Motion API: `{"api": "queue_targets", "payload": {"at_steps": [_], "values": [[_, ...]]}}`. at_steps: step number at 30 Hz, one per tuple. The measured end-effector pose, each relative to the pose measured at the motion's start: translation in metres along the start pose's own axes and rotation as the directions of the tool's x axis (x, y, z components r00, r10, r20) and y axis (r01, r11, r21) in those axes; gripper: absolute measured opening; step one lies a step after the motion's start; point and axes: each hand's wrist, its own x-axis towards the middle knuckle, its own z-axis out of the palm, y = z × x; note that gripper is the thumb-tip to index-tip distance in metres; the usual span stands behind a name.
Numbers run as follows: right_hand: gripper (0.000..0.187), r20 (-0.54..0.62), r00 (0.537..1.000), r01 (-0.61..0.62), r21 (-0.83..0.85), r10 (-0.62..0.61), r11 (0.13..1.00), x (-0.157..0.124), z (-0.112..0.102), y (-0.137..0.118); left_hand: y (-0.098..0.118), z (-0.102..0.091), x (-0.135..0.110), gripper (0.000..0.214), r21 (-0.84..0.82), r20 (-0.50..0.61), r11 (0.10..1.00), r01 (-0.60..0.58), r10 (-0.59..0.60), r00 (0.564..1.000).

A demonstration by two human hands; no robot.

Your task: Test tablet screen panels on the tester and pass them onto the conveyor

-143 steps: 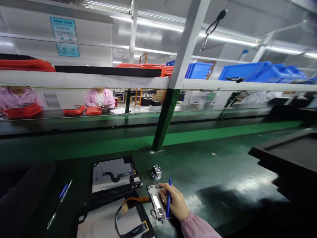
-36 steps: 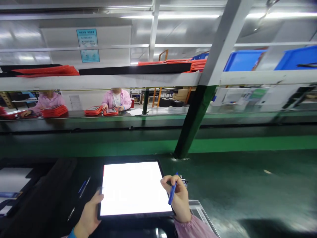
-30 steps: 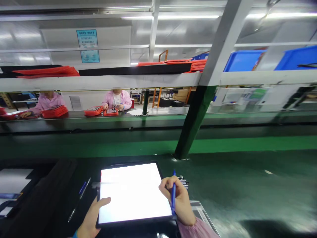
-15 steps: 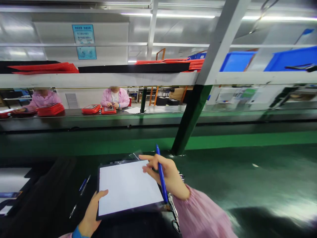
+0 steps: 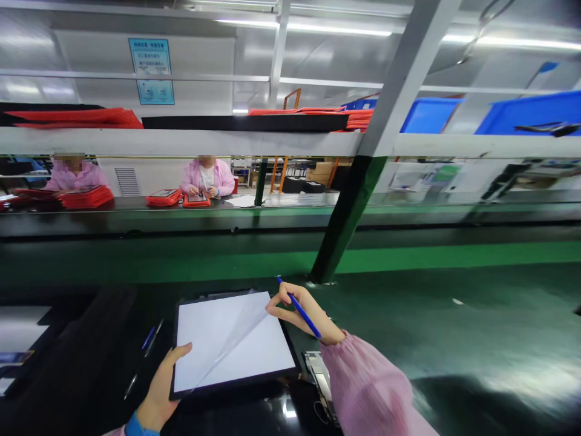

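Your right hand (image 5: 313, 312) pinches the upper right edge of a thin, clear plastic film (image 5: 240, 327) between thumb and index finger, while a slim blue plastic pen (image 5: 306, 318) sits tucked among the same fingers. Your left hand (image 5: 160, 381) grasps the left edge of a flat rectangular panel with a bright white face and a black border (image 5: 209, 327), which lies in front of you, tilted slightly, above the dark green glossy tabletop (image 5: 394, 315); whether it rests on the black glossy surface (image 5: 276, 409) below cannot be told. The film stands up in a diagonal fold across the white face, so a sharp or uneven pull could tear it or let it drop back with trapped dust. The pen could mark or scratch the face if your wrist turns and its end dips. With only your left hand on the panel, a hard tug could swing it towards the silvery metal-framed part (image 5: 318, 366) just beside its lower right corner. Your right wrist is bent, the forearm reaching in from the lower right with fingers pointing left; your left thumb lies over the border, its fingers hidden beneath.
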Motion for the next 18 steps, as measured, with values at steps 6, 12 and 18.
{"api": "queue_targets", "payload": {"at_steps": [6, 12, 18], "values": [[0.051, -0.256, 0.963, -0.05, 0.16, 0.09, 0.986, -0.022, 0.016, 0.044, -0.001, -0.002, 0.006, 0.042, -0.044, 0.095, 0.998, 0.036, -0.032, 0.995], [0.048, -0.45, 0.891, 0.022, 0.183, 0.064, 0.983, -0.028, 0.033, 0.065, -0.002, -0.001, 0.011, 0.062, -0.157, 0.194, 0.987, 0.027, 0.004, 0.981], [0.042, -0.583, 0.809, 0.094, 0.014, -0.068, 0.995, -0.032, 0.034, 0.074, -0.005, 0.001, 0.008, 0.038, -0.147, 0.147, 0.988, -0.044, 0.066, 0.987]]}}
